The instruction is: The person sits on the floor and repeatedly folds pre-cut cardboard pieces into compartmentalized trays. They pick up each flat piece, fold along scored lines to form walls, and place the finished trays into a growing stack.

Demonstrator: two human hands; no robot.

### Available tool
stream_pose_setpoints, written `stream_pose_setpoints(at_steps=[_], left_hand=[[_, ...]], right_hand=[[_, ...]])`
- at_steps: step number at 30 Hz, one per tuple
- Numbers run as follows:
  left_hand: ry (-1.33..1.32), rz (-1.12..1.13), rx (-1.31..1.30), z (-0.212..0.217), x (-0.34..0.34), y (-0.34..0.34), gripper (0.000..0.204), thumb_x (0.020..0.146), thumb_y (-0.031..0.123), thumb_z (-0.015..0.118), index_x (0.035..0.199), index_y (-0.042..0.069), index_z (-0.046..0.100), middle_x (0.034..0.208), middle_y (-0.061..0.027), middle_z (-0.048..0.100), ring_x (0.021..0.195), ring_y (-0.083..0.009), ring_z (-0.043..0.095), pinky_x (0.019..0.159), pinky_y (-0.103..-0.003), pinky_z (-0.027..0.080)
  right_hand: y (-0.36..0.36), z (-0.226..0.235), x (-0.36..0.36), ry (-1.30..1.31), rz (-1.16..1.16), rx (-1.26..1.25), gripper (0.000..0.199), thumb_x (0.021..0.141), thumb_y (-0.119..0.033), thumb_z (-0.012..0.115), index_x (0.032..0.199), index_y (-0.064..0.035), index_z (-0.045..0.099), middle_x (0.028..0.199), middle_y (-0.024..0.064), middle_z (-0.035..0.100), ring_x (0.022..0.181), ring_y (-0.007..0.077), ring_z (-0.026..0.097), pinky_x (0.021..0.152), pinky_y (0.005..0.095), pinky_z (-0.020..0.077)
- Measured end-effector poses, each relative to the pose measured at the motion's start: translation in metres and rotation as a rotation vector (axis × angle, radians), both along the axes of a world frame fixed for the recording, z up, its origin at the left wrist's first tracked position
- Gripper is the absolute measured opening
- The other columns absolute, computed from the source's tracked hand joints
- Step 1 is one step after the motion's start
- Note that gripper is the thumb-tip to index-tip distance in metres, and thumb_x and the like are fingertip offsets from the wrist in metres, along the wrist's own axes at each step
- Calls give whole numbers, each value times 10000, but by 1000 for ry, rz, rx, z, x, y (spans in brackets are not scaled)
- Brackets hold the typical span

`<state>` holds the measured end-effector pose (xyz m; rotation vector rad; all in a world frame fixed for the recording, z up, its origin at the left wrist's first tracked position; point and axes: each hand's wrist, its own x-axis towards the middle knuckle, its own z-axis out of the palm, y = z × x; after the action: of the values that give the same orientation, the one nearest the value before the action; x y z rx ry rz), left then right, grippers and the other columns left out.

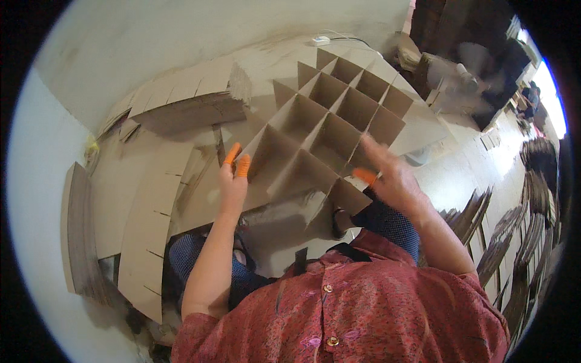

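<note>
While two hands are flanking its near sides, a brown cardboard divider grid (pixel 331 142) is standing between and beyond them.

With orange covers on two digits, the left hand (pixel 232 178) is holding thumb and finger narrowly apart at the grid's left corner, though I cannot tell whether it is gripping; the blurred right hand (pixel 393 178) is posing wide, thumb away from fingers, beside the grid's right edge. Beyond the left hand, a stack of slotted cardboard (pixel 190 112) is lying on the bench (pixel 417 124); right of the right hand, more cardboard stacks (pixel 514 242) are leaning.
</note>
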<state>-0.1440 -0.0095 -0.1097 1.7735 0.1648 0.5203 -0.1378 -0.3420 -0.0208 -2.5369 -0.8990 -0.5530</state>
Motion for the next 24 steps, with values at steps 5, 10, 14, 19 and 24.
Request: stream_pose_setpoints(at_steps=[5, 10, 14, 19, 24], left_hand=[[-28, -312, 66, 5, -18, -42, 584, 1000, 410, 430, 1431, 24, 348, 1241, -43, 495, 894, -113, 453, 825, -232, 377], [23, -748, -41, -29, -31, -106, 753, 972, 563, 284, 1511, 71, 101, 1495, -69, 304, 1318, -194, 333, 1091, -327, 242], [238, -1092, -383, -19, -33, -126, 881, 930, 622, 351, 1508, 89, -46, 1553, -94, 194, 1434, -231, 151, 1152, -357, 98], [130, -1103, -172, -32, -42, -149, 821, 947, 509, 441, 1512, 84, 23, 1515, -144, 288, 1410, -268, 235, 1141, -361, 151], [-74, -907, 337, -63, -42, -118, 656, 931, 225, 520, 1482, 43, 213, 1376, -201, 477, 1252, -264, 481, 1048, -365, 347]], right_hand=[[-9, -33, 38, 458, -235, 153, 742, 821, -401, 707, 1321, 64, 414, 1267, 292, 508, 1180, 435, 489, 945, 420, 429], [37, -53, 16, 626, -35, 441, 873, 765, -370, 749, 1363, 103, 323, 1153, 322, 576, 1114, 391, 561, 922, 399, 459], [8, 1, 0, 1259, -259, 830, 618, 777, -59, 569, 1379, -82, 429, 1144, 188, 586, 1037, 280, 563, 903, 341, 461], [-7, -73, -4, 723, -175, 999, 612, 766, 37, 493, 1368, -59, 441, 1100, 154, 615, 1019, 239, 578, 895, 319, 462], [-43, -2, -51, 471, -247, 894, 657, 741, 33, 533, 1385, 9, 404, 1262, 158, 568, 1164, 224, 514, 979, 309, 408]])
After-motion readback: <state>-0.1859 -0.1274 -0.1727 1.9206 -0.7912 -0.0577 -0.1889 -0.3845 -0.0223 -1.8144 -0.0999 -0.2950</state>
